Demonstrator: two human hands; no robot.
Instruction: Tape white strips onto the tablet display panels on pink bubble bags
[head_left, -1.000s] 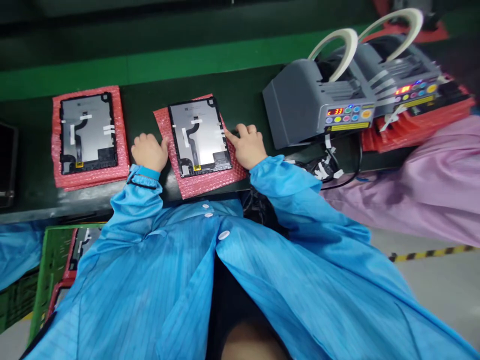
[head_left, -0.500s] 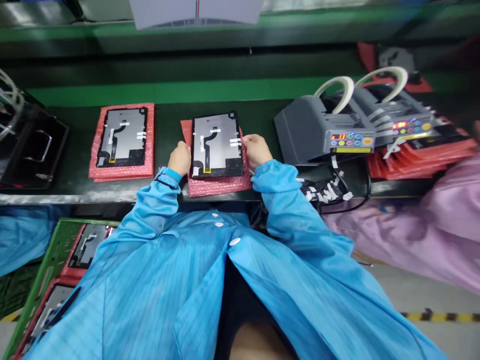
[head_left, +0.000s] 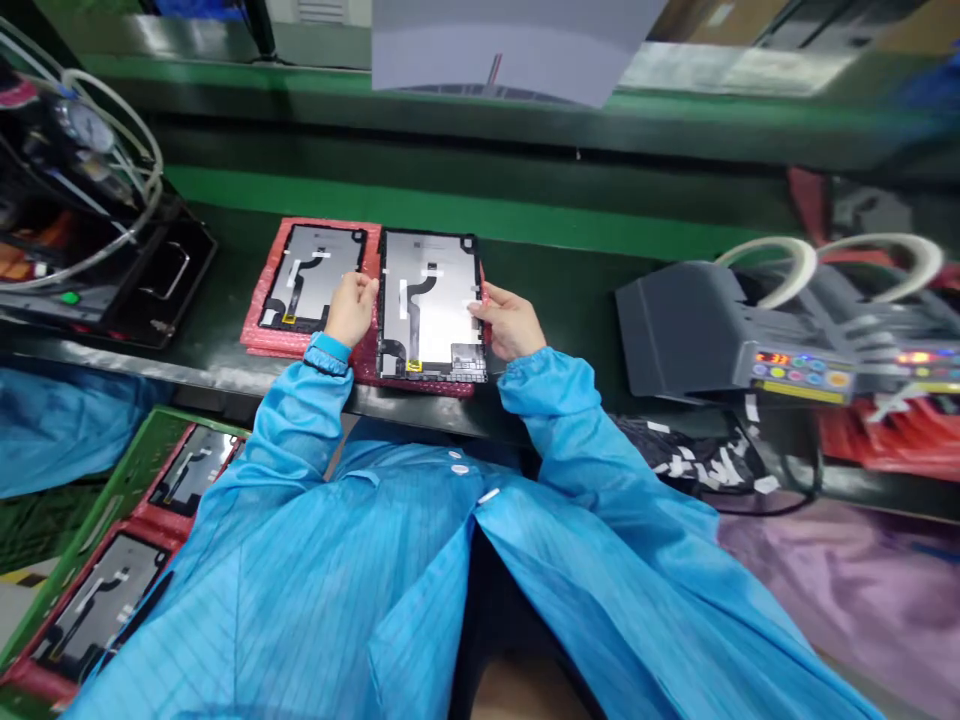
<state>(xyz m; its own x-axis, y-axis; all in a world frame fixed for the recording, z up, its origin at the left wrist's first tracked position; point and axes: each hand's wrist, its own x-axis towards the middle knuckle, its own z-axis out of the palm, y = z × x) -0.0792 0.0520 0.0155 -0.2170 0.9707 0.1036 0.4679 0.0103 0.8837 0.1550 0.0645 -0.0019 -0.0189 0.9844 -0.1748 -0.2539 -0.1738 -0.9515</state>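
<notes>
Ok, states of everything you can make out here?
Right panel: held at its right edge.
Right hand: gripping it, thumb on top.
Left hand: by its left edge, grip unclear.
Left panel: lying on pink bubble wrap.
Tape dispensers: displays lit.
Green crate: open, panels inside.

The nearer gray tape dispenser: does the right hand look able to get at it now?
Probably yes: only dark benchtop shows between the right hand and the gray tape dispenser. The hand grips the right display panel by its edge, though, so would likely let go first.
</notes>
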